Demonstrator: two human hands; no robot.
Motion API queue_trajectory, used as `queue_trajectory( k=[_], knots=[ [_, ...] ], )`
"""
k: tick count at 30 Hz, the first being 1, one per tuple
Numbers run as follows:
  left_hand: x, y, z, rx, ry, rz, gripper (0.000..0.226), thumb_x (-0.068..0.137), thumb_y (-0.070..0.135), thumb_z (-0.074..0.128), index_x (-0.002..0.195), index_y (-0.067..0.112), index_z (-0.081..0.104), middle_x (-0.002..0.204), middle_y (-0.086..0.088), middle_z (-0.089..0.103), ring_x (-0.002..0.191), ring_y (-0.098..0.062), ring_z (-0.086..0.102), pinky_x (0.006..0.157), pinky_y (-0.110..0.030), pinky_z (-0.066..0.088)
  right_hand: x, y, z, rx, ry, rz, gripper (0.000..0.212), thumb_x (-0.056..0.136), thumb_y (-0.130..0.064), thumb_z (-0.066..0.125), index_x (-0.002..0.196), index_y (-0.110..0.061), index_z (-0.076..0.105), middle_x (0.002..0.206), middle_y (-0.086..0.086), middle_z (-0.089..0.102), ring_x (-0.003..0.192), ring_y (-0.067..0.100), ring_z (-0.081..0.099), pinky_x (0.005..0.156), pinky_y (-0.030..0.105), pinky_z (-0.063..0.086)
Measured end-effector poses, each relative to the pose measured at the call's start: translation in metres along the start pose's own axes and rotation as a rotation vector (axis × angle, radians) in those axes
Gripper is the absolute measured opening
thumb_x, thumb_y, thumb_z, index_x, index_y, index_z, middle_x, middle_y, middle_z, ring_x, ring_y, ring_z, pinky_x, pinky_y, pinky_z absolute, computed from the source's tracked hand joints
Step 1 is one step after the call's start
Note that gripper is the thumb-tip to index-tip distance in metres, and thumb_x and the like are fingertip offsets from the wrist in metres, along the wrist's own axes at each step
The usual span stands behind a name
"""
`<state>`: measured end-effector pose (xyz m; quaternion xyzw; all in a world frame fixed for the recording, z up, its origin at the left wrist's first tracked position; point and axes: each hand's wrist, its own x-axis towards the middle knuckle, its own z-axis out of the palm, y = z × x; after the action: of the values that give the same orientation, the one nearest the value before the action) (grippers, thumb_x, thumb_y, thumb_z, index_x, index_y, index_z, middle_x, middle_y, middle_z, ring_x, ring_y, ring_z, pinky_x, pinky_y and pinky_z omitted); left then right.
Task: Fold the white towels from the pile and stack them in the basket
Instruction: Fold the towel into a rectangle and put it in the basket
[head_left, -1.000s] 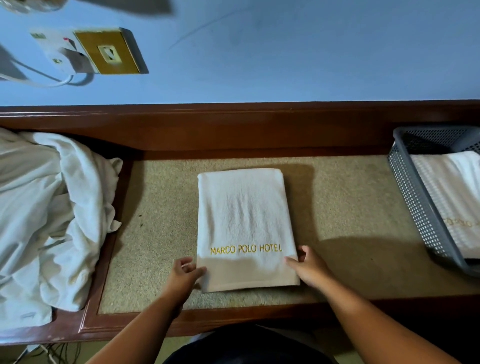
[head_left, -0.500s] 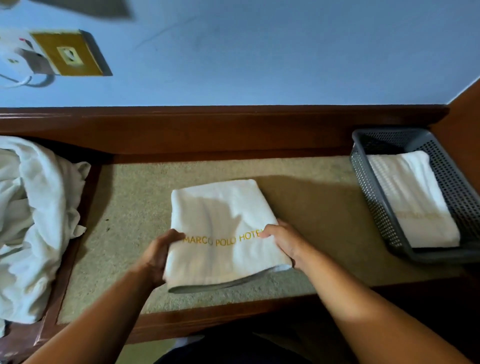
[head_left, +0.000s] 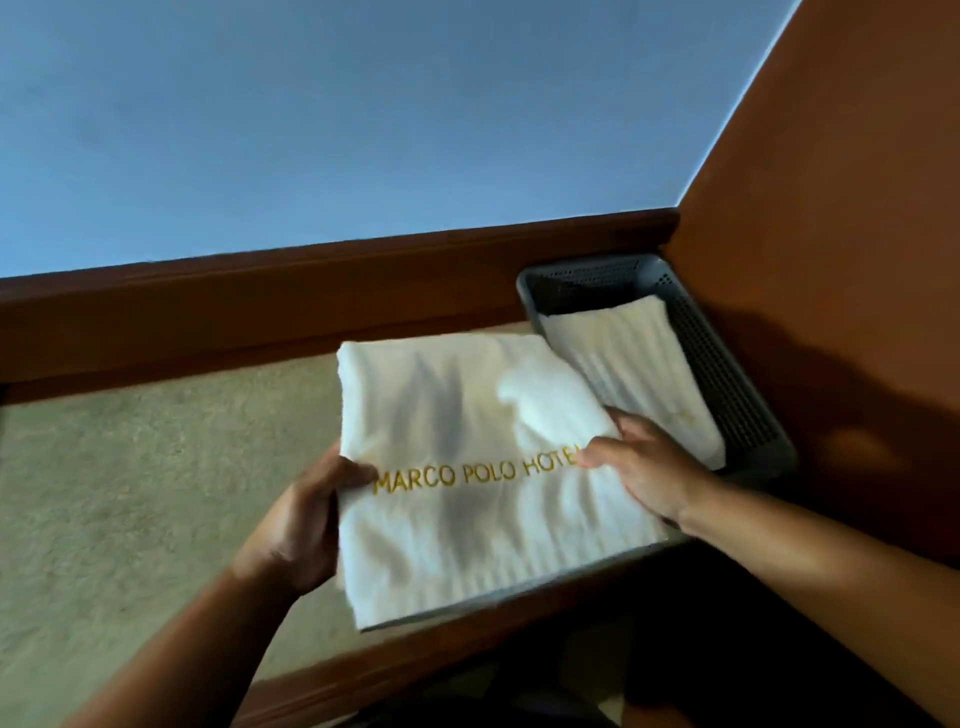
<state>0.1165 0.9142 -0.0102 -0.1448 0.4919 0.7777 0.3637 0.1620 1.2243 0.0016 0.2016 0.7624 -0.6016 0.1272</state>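
A folded white towel (head_left: 467, 441) with gold "MARCO POLO HOTEL" lettering is held up off the desk. My left hand (head_left: 301, 525) grips its left edge, thumb on top. My right hand (head_left: 644, 467) grips its right edge by the end of the lettering. The towel's far right corner overlaps the left rim of the grey perforated basket (head_left: 727, 374). Inside the basket lies another folded white towel (head_left: 639, 358). The pile of unfolded towels is out of view.
The desk has a beige surface (head_left: 130, 493) framed by dark wood, with a raised wooden back rail (head_left: 311, 291). A brown wooden side panel (head_left: 831, 234) stands right behind the basket. Blue wall fills the top.
Both hands have lifted the folded towel off the desk and carried it right toward the basket. The view swung right, so the towel pile and wall socket left the frame.
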Motion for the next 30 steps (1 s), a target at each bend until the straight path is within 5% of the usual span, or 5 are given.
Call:
queue_trajectory(
  k=[12, 14, 19, 24, 30],
  knots=[
    [0.126, 0.022, 0.223, 0.117, -0.28, 0.345, 0.055, 0.076, 0.002, 0.047, 0.129, 0.011, 0.058, 0.109, -0.02, 0.067, 0.092, -0.033, 0.067, 0.076, -0.042, 0.059, 0.047, -0.023, -0.229, 0.04, 0.321, -0.36, 0.028, 0.079, 0.005, 0.064, 0.093, -0.019, 0.069, 0.082, -0.011, 0.073, 0.078, 0.008, 0.064, 0.07, 0.025, 0.05],
    [0.142, 0.011, 0.23, 0.136, -0.267, 0.308, 0.052, 0.076, 0.002, 0.05, 0.127, 0.011, 0.059, 0.11, -0.021, 0.068, 0.091, -0.033, 0.067, 0.076, -0.042, 0.059, 0.061, -0.005, -0.244, -0.04, 0.382, -0.256, 0.017, 0.075, -0.013, 0.067, 0.091, -0.018, 0.069, 0.079, -0.006, 0.073, 0.075, 0.012, 0.065, 0.067, 0.027, 0.05],
    [0.186, -0.039, 0.208, 1.028, 0.055, -0.139, 0.084, 0.091, 0.033, 0.073, 0.157, 0.017, 0.022, 0.131, -0.024, 0.058, 0.09, -0.027, 0.068, 0.066, -0.041, 0.06, 0.09, 0.061, -0.252, -0.743, 0.191, 0.342, 0.073, 0.089, -0.046, 0.065, 0.148, -0.012, 0.038, 0.146, 0.019, 0.047, 0.13, 0.033, 0.051, 0.108, 0.042, 0.043],
    [0.211, -0.056, 0.212, 1.505, 0.345, 0.176, 0.099, 0.088, 0.056, 0.066, 0.16, 0.023, 0.006, 0.16, -0.011, 0.02, 0.144, -0.033, 0.032, 0.112, -0.049, 0.041, 0.105, 0.08, -0.214, -0.912, 0.294, 0.154, 0.08, 0.092, -0.05, 0.059, 0.156, -0.018, 0.023, 0.151, 0.014, 0.029, 0.136, 0.033, 0.041, 0.107, 0.038, 0.039],
    [0.241, -0.07, 0.237, 1.932, 0.082, 0.249, 0.086, 0.095, 0.061, 0.05, 0.16, 0.03, 0.003, 0.167, -0.009, -0.014, 0.154, -0.034, -0.002, 0.123, -0.05, 0.012, 0.165, 0.098, -0.184, -0.979, 0.07, 0.01, 0.079, 0.095, -0.049, 0.056, 0.159, -0.027, 0.015, 0.163, 0.01, 0.007, 0.151, 0.029, 0.011, 0.116, 0.04, 0.03]
  ],
)
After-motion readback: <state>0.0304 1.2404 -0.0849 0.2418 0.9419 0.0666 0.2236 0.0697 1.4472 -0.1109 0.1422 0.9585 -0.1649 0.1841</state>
